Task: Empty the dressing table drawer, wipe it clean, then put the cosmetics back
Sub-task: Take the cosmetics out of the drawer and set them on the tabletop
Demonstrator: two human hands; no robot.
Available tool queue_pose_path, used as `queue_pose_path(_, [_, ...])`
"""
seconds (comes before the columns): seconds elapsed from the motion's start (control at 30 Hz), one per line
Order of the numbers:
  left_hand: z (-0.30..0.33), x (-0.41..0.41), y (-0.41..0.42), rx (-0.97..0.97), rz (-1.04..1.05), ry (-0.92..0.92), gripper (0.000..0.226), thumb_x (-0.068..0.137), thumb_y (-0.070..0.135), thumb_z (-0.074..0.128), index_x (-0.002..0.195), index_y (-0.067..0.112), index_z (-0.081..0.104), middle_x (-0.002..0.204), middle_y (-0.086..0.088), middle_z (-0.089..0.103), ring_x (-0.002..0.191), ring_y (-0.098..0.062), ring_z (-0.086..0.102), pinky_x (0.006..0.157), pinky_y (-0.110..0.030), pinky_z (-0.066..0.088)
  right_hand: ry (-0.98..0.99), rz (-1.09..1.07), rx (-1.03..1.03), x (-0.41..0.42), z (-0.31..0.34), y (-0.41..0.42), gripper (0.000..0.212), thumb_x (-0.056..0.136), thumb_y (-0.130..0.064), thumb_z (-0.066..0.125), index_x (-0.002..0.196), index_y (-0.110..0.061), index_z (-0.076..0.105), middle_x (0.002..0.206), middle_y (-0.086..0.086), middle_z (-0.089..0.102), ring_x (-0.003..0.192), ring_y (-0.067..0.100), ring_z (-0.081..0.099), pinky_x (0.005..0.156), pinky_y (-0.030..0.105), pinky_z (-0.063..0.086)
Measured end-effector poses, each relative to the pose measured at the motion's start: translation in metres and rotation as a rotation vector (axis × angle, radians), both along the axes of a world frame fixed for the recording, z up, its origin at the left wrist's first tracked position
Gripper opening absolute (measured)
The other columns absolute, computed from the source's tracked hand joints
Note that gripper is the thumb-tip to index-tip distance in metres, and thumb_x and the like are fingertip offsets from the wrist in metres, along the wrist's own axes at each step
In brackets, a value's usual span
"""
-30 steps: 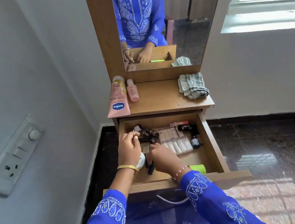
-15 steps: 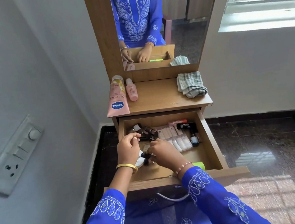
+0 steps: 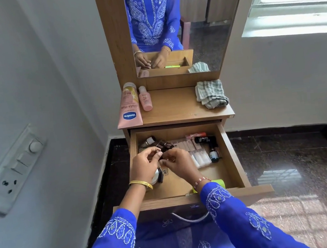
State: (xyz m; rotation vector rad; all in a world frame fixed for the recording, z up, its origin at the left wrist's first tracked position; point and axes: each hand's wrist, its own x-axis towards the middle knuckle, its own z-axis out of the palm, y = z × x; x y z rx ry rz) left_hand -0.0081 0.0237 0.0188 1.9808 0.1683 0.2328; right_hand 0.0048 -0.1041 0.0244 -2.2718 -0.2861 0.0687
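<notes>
A: Between the two hands, over the left part of the open wooden drawer [image 3: 231,152], sits one small dark item [image 3: 161,158]. Left hand [image 3: 145,166] and right hand [image 3: 178,162] are drawn close together, fingers curled, both seeming to pinch it. Too small to identify.

B: Step in hand?

A: Emptying, by my reading. The drawer holds most of its stock, and the folded grey-green checked cloth [image 3: 211,94] lies unused on the tabletop, beyond and right of the right hand.

B: Contents?

A: Just beyond the hands, brown glass bottles [image 3: 161,144]. Right of the right hand, a row of clear sachets [image 3: 198,156], a black tube [image 3: 204,139], a pink-and-red tube [image 3: 196,134], a small blue-capped bottle [image 3: 213,156]. Under the left wrist, a round white jar [image 3: 156,176]. Near the right wrist, against the front wall, a lime-green object [image 3: 219,182], partly hidden.

B: Already out?

A: Beyond the left hand on the tabletop: a pink Vaseline tube [image 3: 129,111] and a small pink bottle [image 3: 145,101], lying side by side.

B: Next move?

A: Probably lift the pinched item clear of the bottles and set it beside the pink tube. Small, so a firm pinch.
</notes>
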Motion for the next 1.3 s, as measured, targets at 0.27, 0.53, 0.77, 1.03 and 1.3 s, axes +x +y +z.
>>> queue_pose_path(0.27, [0.002,0.002,0.006,-0.022,0.153,-0.035,0.017,0.089,0.011,0.056,0.101,0.009,0.068,0.097,-0.004,0.069,0.088,-0.012,0.061,0.078,-0.020,0.046,0.181,0.187,-0.278,-0.001,-0.007,-0.001,0.038,0.082,0.002,0.042,0.111,-0.011,0.065,0.100,0.017,0.069,0.092,0.031,0.063,0.081,0.034,0.052])
queue_pose_path(0.53, [0.002,0.001,0.007,-0.005,0.149,-0.050,0.019,0.090,0.010,0.053,0.101,0.008,0.067,0.100,-0.007,0.069,0.091,-0.017,0.062,0.081,-0.023,0.046,0.217,0.299,-0.388,-0.002,-0.011,-0.001,0.026,0.081,-0.006,0.058,0.106,-0.008,0.064,0.109,0.013,0.065,0.101,0.028,0.059,0.085,0.029,0.045])
queue_pose_path(0.77, [0.003,0.001,0.007,0.000,0.146,-0.020,0.019,0.089,0.011,0.055,0.103,0.009,0.067,0.102,-0.007,0.069,0.091,-0.015,0.062,0.080,-0.024,0.050,0.178,0.294,-0.464,-0.003,-0.012,0.000,0.024,0.084,-0.002,0.051,0.108,0.000,0.052,0.109,0.019,0.055,0.099,0.035,0.055,0.081,0.034,0.043])
queue_pose_path(1.03, [0.006,0.000,0.006,-0.007,0.152,-0.005,0.018,0.088,0.013,0.057,0.102,0.012,0.068,0.097,-0.004,0.068,0.084,-0.013,0.062,0.076,-0.025,0.052,0.033,-0.008,-0.183,0.001,-0.001,-0.005,0.015,0.078,-0.004,0.057,0.092,-0.002,0.063,0.094,0.015,0.067,0.088,0.029,0.061,0.075,0.034,0.048])
queue_pose_path(1.3, [0.024,0.008,-0.001,-0.065,0.144,-0.140,0.016,0.087,0.014,0.059,0.098,0.020,0.068,0.087,0.012,0.066,0.077,0.005,0.062,0.070,-0.007,0.049,0.008,-0.089,0.088,0.009,0.031,-0.014,0.012,0.077,-0.004,0.064,0.088,-0.006,0.066,0.082,0.008,0.067,0.072,0.026,0.062,0.069,0.034,0.052])
